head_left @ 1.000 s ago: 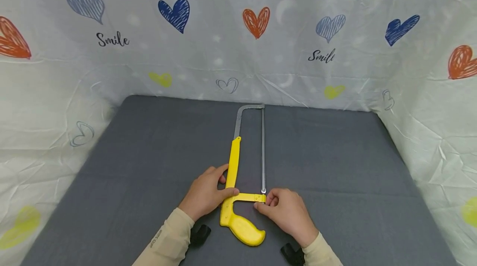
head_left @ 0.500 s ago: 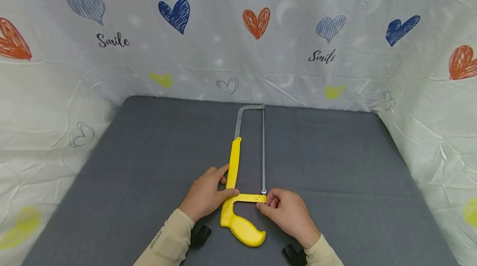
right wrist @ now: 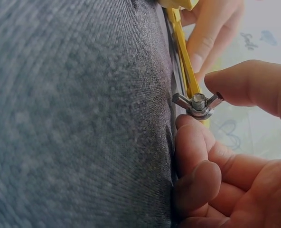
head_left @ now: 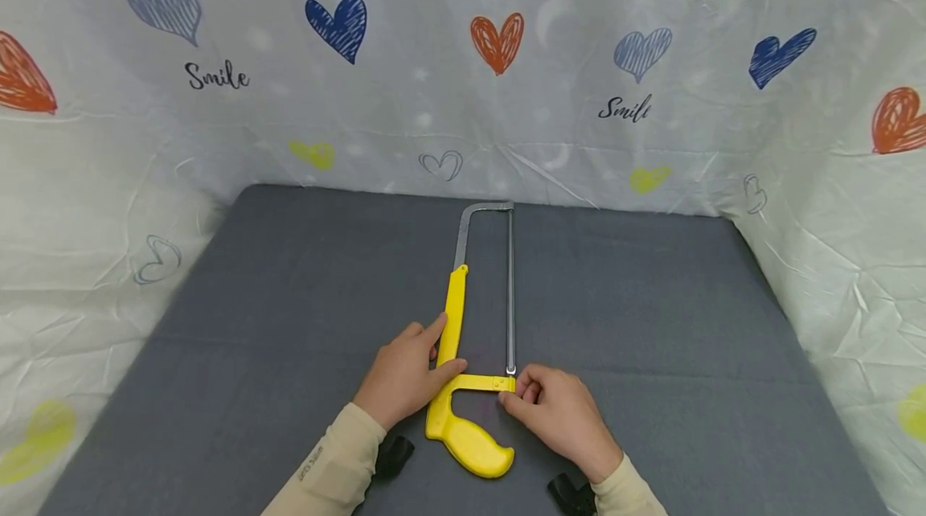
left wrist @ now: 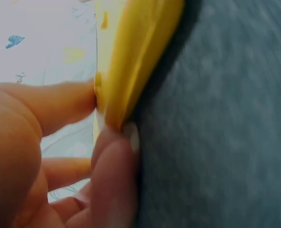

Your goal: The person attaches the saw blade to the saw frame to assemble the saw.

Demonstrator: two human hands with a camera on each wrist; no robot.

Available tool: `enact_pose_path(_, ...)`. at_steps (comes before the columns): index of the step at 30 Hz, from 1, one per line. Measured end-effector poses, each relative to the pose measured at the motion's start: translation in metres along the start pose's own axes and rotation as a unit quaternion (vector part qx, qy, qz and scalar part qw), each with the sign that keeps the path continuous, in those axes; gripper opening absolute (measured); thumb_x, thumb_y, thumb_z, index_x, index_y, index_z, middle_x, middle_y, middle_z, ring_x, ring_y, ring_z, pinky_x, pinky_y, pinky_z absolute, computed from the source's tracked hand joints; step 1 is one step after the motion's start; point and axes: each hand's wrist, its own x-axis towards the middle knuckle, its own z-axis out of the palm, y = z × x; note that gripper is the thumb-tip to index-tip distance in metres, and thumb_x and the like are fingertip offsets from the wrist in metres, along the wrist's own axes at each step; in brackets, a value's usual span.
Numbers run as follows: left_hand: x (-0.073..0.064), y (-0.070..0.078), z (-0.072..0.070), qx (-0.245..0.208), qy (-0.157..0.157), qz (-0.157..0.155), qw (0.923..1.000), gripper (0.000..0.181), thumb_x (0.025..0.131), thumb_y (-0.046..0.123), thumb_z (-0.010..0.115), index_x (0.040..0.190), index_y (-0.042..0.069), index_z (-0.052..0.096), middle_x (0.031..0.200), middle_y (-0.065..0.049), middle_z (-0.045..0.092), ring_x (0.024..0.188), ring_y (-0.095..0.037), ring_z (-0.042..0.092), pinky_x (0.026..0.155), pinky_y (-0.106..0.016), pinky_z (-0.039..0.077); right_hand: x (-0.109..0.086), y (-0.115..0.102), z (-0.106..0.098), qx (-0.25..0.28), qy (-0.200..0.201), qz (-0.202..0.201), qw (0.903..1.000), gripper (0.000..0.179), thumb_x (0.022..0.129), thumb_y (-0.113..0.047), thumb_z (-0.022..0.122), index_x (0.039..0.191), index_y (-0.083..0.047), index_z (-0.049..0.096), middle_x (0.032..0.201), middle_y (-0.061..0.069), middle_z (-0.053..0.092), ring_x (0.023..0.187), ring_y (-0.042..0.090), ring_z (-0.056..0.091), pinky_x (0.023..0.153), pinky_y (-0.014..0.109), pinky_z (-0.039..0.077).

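Note:
A hacksaw (head_left: 477, 448) with a yellow frame and handle lies flat on the grey cloth, its metal bow pointing away from me. Its blade side (head_left: 510, 291) runs along the right. My left hand (head_left: 400, 381) pinches the yellow frame, thumb over the top and fingers along the left edge. At the near end of the blade, my right hand (head_left: 560, 413) has thumb and curled fingers around a small metal wing nut (right wrist: 199, 108). The right wrist view shows the thumb against one wing and a finger below the nut; the head view hides it.
Grey cloth (head_left: 325, 275) covers the table. A white curtain (head_left: 434, 114) printed with hearts hangs behind and at both sides. Black wrist mounts (head_left: 571, 493) sit under the forearms in beige sleeves.
My left hand has shifted slightly up and along the frame, its thumb a little higher. The right thumb has moved slightly at the nut. The hacksaw stays nearly still.

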Motion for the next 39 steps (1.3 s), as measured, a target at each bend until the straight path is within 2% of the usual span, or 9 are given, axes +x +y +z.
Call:
enact_pose_path(5,-0.0008,0.0046,0.0024,0.019,0.026,0.011,0.9994,0.078,0.098,0.041,0.08,0.163,0.011,0.05,0.097,-0.009,0.063,0.062,-0.017,0.049,0.058,-0.029,0.042,0.0009,-0.0003,0.0002,0.001,-0.001,-0.001,1.0,0.027,0.092,-0.039,0.085,0.079,-0.023,0.067,0.064,-0.009,0.055,0.051,0.009,0.046,0.048,0.025,0.033)
enact_pose_path(8,-0.0005,0.0055,0.0029,0.02,0.033,0.02,0.9991,0.075,0.099,0.037,0.079,0.162,0.009,0.05,0.094,-0.009,0.061,0.061,-0.017,0.048,0.057,-0.028,0.042,0.0009,0.0001,0.0001,0.001,-0.001,0.0,1.0,0.026,0.092,-0.037,0.085,0.079,-0.023,0.067,0.064,-0.01,0.055,0.051,0.008,0.046,0.048,0.024,0.033)
enact_pose_path(17,0.0001,0.0015,-0.0003,0.002,0.021,0.017,0.9996,0.078,0.099,0.041,0.08,0.164,0.011,0.048,0.082,-0.003,0.05,0.061,-0.017,0.045,0.056,-0.027,0.035,0.0006,-0.0003,0.0003,-0.003,0.003,-0.01,0.9999,0.02,0.093,-0.03,0.082,0.08,-0.024,0.068,0.065,-0.01,0.057,0.051,0.007,0.046,0.049,0.024,0.034)
enact_pose_path(30,0.0009,0.0004,0.0,-0.011,0.02,0.011,0.9997,0.079,0.098,0.043,0.081,0.164,0.014,0.049,0.082,-0.003,0.051,0.063,-0.017,0.045,0.057,-0.026,0.034,-0.0008,0.0015,-0.0021,0.012,-0.002,0.0,0.9999,0.016,0.096,-0.028,0.078,0.082,-0.026,0.07,0.07,-0.009,0.059,0.055,0.009,0.049,0.054,0.025,0.038)
enact_pose_path(39,0.0005,-0.0003,0.0007,-0.016,0.023,0.009,0.9996,0.079,0.097,0.042,0.081,0.163,0.014,0.049,0.083,-0.003,0.05,0.063,-0.016,0.045,0.057,-0.026,0.034,-0.0007,0.0017,-0.0015,0.003,0.006,-0.006,1.0,0.017,0.095,-0.022,0.077,0.081,-0.025,0.068,0.071,-0.01,0.058,0.057,0.008,0.05,0.055,0.025,0.039)
